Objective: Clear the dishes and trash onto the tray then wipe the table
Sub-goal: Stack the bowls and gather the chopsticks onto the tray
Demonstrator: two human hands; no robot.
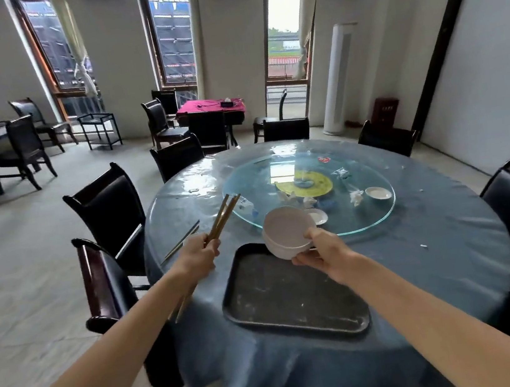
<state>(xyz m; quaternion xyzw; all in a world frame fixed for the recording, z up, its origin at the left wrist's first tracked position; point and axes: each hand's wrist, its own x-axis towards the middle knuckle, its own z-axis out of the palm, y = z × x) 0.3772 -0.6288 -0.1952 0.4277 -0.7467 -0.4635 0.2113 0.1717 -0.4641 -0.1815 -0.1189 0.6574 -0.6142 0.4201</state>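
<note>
My right hand point(324, 251) grips stacked white bowls point(287, 231) by the near rim, held above the far edge of the black tray point(282, 301). The tray lies bare on the blue round table point(434, 243). My left hand point(198, 255) is closed around a bundle of wooden chopsticks point(222, 216) that point up and to the right. Another pair of chopsticks point(181, 239) lies at the table's left edge. On the glass turntable point(365, 220) sit two small white saucers point(378, 193), crumpled tissues point(356, 197) and wrappers point(339, 173).
Dark chairs point(108, 210) ring the table on the left, far side and right. Small white scraps point(423, 246) lie on the cloth to the right. Further tables and chairs stand across the room by the windows.
</note>
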